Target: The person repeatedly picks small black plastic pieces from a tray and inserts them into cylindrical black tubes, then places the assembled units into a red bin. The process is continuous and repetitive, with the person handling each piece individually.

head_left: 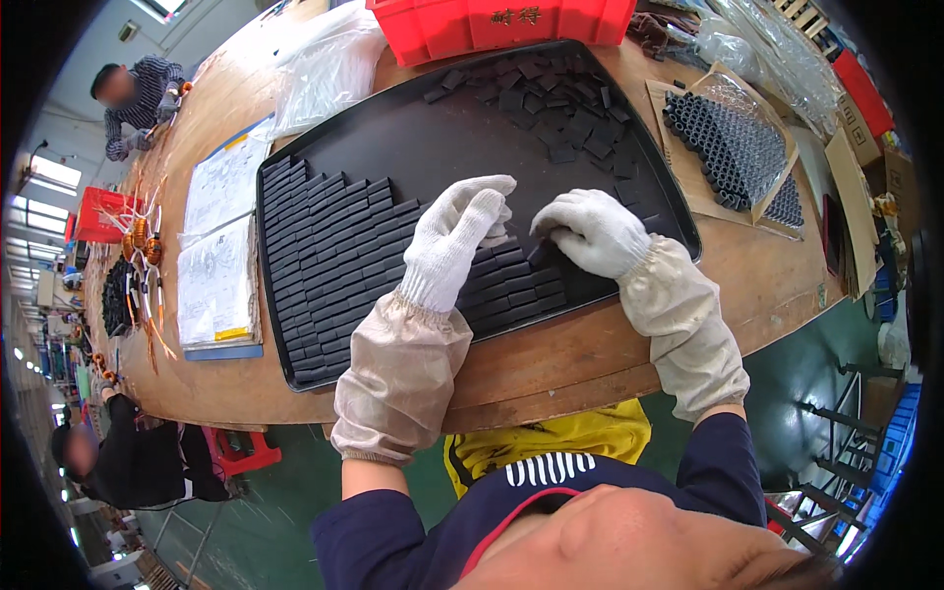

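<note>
A large black tray (413, 138) lies in front of me on the wooden table. Neat rows of small black rectangular pieces (324, 236) fill its left and near side, and loose black pieces (575, 113) are heaped at the far right. My left hand (454, 231), in a white knitted glove, is over the rows' right end, fingers pressed together against the thumb; what they hold, if anything, is hidden. My right hand (595, 231), gloved too, curls beside it with a black piece (540, 253) at its fingertips, close above the tray.
Behind the tray stands a red crate (492, 29). Papers in a folder (218, 275) and clear plastic bags (334, 69) lie left. On the right are black tubular parts in a honeycomb stack (723, 147). Two other people sit at the left.
</note>
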A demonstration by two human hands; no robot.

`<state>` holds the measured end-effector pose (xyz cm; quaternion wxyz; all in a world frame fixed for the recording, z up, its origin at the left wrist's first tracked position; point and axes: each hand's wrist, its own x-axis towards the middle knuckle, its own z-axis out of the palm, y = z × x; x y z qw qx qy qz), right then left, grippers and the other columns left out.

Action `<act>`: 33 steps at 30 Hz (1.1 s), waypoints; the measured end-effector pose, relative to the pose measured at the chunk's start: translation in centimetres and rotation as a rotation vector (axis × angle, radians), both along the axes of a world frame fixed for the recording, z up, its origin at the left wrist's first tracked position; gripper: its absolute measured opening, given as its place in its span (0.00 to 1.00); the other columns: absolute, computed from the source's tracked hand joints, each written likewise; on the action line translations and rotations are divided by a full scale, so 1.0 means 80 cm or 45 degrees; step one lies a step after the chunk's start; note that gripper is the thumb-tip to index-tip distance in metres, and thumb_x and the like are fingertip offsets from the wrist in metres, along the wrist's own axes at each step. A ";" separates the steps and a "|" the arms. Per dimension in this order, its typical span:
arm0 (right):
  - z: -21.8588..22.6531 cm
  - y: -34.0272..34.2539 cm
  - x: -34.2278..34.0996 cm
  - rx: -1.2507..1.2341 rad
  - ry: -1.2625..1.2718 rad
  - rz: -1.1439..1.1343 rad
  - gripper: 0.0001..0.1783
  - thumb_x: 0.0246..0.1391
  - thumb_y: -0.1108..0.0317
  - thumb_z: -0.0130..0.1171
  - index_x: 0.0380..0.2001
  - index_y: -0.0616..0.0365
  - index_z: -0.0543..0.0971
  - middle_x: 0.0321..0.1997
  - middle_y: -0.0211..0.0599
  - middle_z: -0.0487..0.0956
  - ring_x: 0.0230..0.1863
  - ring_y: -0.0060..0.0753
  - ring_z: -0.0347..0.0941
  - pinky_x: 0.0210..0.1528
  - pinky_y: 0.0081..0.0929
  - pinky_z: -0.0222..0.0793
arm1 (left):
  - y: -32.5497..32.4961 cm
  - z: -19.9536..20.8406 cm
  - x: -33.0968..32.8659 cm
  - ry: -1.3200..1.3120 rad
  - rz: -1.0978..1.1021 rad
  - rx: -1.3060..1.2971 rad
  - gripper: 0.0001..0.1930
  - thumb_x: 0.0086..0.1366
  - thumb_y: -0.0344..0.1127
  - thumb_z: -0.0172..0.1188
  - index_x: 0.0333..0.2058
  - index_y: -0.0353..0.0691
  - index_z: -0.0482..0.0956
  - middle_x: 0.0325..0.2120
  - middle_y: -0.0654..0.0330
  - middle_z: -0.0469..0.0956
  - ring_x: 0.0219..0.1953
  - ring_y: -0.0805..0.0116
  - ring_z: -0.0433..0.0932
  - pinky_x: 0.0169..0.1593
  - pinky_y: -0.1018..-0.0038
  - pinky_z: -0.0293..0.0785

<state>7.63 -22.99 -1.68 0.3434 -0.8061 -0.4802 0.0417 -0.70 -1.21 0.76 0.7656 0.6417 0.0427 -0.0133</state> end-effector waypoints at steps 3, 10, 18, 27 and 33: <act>-0.001 0.002 0.005 -0.015 0.053 0.042 0.10 0.45 0.75 0.59 0.33 0.53 0.84 0.34 0.36 0.83 0.43 0.46 0.78 0.48 0.40 0.72 | 0.000 0.000 0.000 0.013 -0.004 -0.004 0.18 0.74 0.44 0.54 0.54 0.38 0.78 0.37 0.66 0.79 0.37 0.80 0.75 0.45 0.81 0.75; -0.012 0.005 0.000 0.106 -0.164 -0.105 0.10 0.45 0.75 0.60 0.33 0.52 0.82 0.33 0.35 0.81 0.39 0.45 0.78 0.46 0.40 0.71 | -0.001 0.001 0.000 -0.002 0.006 0.020 0.18 0.74 0.43 0.54 0.54 0.37 0.77 0.36 0.66 0.79 0.36 0.80 0.75 0.44 0.81 0.74; -0.022 0.008 0.002 0.157 -0.100 -0.119 0.09 0.46 0.73 0.60 0.33 0.52 0.83 0.33 0.37 0.83 0.41 0.46 0.79 0.47 0.42 0.74 | 0.007 -0.013 0.008 0.001 0.050 0.106 0.16 0.73 0.41 0.55 0.53 0.38 0.78 0.36 0.66 0.79 0.34 0.80 0.74 0.43 0.79 0.74; -0.022 0.003 0.001 0.042 -0.114 -0.190 0.09 0.49 0.70 0.59 0.35 0.49 0.83 0.35 0.35 0.82 0.43 0.45 0.79 0.48 0.42 0.72 | 0.019 0.044 0.127 -0.431 -0.117 1.398 0.15 0.64 0.38 0.64 0.48 0.40 0.82 0.41 0.53 0.81 0.43 0.64 0.81 0.50 0.71 0.76; -0.014 0.002 -0.001 -0.004 -0.088 -0.174 0.11 0.51 0.68 0.56 0.37 0.47 0.84 0.39 0.39 0.83 0.46 0.44 0.79 0.52 0.41 0.72 | 0.015 0.005 0.238 -0.507 -0.069 1.869 0.25 0.61 0.43 0.65 0.57 0.46 0.76 0.52 0.47 0.75 0.53 0.50 0.77 0.57 0.61 0.73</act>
